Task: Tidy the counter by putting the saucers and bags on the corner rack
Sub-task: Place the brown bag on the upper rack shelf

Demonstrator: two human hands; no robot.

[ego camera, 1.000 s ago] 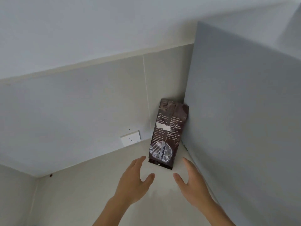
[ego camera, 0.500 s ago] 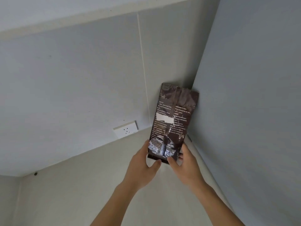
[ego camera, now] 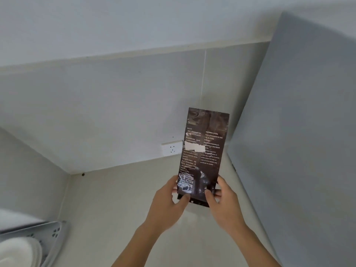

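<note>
A tall dark brown bag (ego camera: 202, 151) with white print stands upright in the air above the pale counter (ego camera: 119, 205), away from the back right corner. My left hand (ego camera: 169, 203) grips its lower left edge and my right hand (ego camera: 223, 203) grips its lower right edge. At the bottom left, the grey corner rack (ego camera: 55, 234) shows one shelf with a stack of white saucers (ego camera: 21, 253) on it, only partly in view.
A white wall socket (ego camera: 171, 148) sits low on the back wall, just left of the bag. A grey panel (ego camera: 298, 151) rises on the right side of the counter. A tiled side wall (ego camera: 28, 180) closes the left.
My hands closed on the bag's base and lifted it out of the corner, toward me and leftward. The view swung left and down, bringing the rack and saucers into sight.
</note>
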